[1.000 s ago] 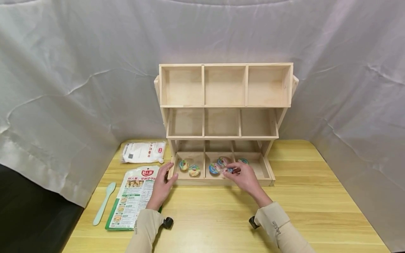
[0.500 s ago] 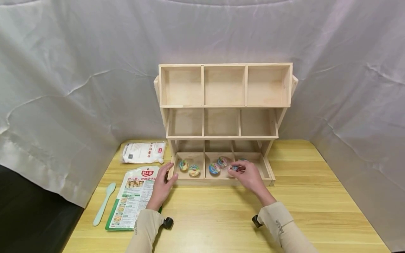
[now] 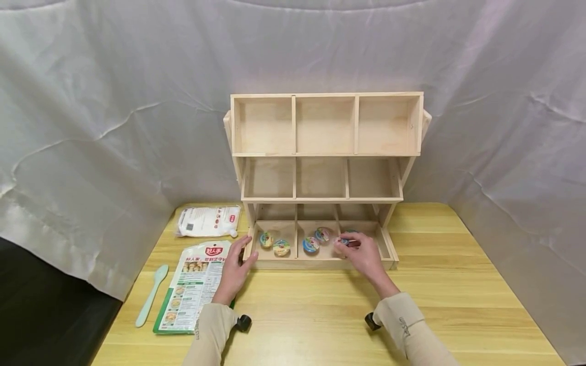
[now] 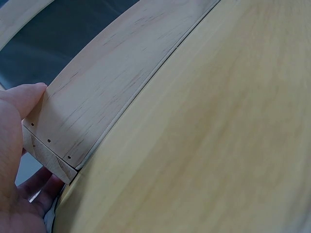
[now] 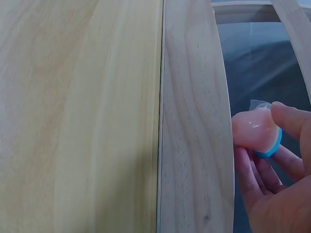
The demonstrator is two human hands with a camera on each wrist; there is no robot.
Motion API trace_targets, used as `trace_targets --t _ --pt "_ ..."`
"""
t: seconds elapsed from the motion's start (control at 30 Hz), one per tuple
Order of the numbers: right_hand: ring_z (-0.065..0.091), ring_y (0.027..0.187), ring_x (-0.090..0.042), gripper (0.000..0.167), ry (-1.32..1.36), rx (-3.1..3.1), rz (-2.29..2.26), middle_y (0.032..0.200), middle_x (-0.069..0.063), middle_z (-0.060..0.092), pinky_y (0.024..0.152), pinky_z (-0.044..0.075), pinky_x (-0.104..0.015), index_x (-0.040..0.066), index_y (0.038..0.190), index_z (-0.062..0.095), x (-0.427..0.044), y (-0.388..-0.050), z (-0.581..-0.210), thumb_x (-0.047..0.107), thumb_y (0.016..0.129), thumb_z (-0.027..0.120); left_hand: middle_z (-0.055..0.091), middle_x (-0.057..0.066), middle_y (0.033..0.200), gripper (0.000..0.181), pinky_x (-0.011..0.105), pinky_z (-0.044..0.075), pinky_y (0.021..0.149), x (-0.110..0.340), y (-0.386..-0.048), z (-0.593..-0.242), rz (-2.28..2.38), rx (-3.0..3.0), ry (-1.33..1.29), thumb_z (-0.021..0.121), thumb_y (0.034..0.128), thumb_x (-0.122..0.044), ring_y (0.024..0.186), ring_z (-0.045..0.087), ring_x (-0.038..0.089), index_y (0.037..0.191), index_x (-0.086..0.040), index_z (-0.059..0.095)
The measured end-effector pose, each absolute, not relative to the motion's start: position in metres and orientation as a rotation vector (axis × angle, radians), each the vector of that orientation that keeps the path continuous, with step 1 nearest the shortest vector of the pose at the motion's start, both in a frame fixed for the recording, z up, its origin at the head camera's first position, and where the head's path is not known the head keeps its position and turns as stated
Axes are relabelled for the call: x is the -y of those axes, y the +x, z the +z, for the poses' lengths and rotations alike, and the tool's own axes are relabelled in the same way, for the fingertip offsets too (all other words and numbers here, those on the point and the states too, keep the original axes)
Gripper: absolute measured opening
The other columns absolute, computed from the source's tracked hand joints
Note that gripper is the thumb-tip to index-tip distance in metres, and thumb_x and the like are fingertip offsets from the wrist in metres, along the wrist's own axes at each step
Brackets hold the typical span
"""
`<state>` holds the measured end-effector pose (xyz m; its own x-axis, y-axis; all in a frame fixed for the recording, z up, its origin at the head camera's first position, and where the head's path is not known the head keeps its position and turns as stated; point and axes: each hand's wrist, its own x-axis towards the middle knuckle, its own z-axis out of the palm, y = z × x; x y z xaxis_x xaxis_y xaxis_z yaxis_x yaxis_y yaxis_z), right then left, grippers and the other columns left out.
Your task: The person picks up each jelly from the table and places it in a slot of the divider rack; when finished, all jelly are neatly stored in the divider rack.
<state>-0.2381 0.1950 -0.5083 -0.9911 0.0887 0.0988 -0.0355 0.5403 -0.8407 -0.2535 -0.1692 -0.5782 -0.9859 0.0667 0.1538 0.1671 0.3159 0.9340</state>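
Note:
My right hand (image 3: 365, 255) pinches a small jelly cup (image 5: 255, 128), pink with a blue rim, between thumb and fingers. It is held over the bottom tier of a wooden rack (image 3: 320, 265), near the divider between the middle and right compartments. Two jelly cups, one with a blue lid (image 3: 311, 245), lie in the middle compartment. The left compartment holds two yellowish jelly cups (image 3: 281, 247). Another jelly cup (image 3: 351, 232) shows partly behind my right fingers. My left hand (image 3: 234, 272) grips the rack's front left corner (image 4: 48, 141), thumb on the front board, fingers round the side.
Left of the rack lies a white packet (image 3: 208, 220) with a spout. Nearer, a green-and-white food pouch (image 3: 194, 284) lies partly under my left forearm. A pale green spoon (image 3: 152, 295) is at the far left. Grey curtains (image 3: 137, 127) enclose the table.
My right hand has shifted right with the pinched jelly cup, from the middle compartment toward the right-hand divider. The left hand stays at the rack's corner.

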Motion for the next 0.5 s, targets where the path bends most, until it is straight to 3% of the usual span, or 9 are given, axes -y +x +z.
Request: trace_targets --t 0.5 --pt "0.069 0.101 -0.030 0.038 -0.185 2.594 1.467 0.118 -0.021 0.070 0.068 0.056 -0.019 0.006 0.125 0.074 -0.212 -0.242 -0.508 0.025 0.093 0.079 0.035 0.003 0.164 0.054 0.051 0.030 0.126 0.169 -0.254 -0.578 -1.777 2.466 -0.213 0.066 0.1033 -0.026 0.152 0.035 0.033 0.154 -0.019 0.047"
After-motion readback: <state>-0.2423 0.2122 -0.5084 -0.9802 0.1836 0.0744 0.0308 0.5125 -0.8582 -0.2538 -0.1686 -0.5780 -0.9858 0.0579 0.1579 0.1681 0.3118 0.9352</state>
